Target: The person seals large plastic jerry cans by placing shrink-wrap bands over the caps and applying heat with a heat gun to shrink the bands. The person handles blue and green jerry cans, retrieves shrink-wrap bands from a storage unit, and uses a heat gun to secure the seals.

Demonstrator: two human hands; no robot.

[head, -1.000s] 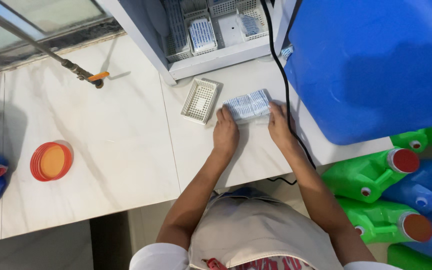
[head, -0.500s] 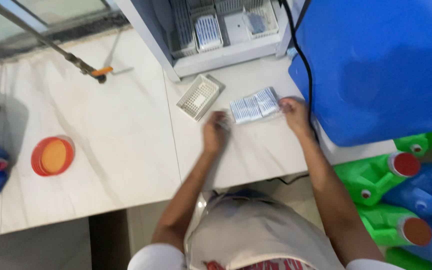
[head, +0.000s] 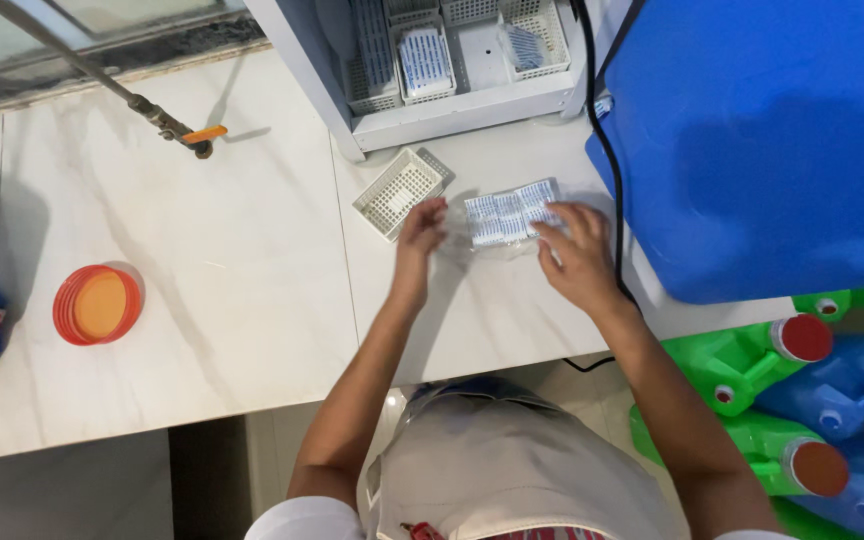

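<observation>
A flat clear packet of blue-and-white sachets lies on the pale marble counter. My left hand pinches the clear plastic at its left edge, with motion blur on the fingers. On the packet's right end rests my right hand, fingers gripping it. A small white mesh basket sits tilted just left of the packet, beside my left hand.
A white cabinet holding mesh trays and sachets stands behind. A big blue drum and a black cable crowd the right. Green and blue jugs lie lower right. An orange lid and a metal rod are at left.
My hands have drawn slightly apart along the packet, and the left hand has shifted left toward the basket. The packet stays on the counter.
</observation>
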